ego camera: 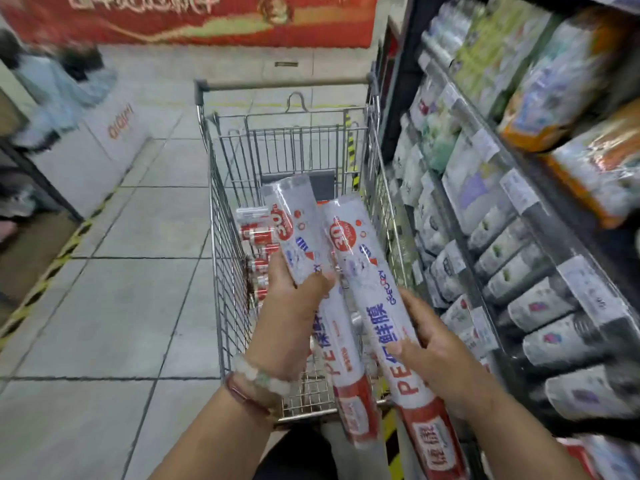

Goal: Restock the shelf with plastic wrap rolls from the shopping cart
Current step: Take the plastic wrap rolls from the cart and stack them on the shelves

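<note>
My left hand (294,306) grips one long white plastic wrap roll (301,233) with red ends, held above the metal shopping cart (221,237). My right hand (436,344) grips a second roll (367,271) of the same kind, just to the right of the first. Both rolls point away from me over the cart. More red and white rolls (258,237) lie inside the cart along its left side. The shelf (519,237) stands on the right, its lower rows holding several similar rolls end-on (554,344).
A tiled aisle floor (138,289) stretches to the left of the cart. At the far left is a person in light clothing (59,95). A red display (207,19) closes the aisle's far end. Yellow-black floor tape (52,265) runs along the left.
</note>
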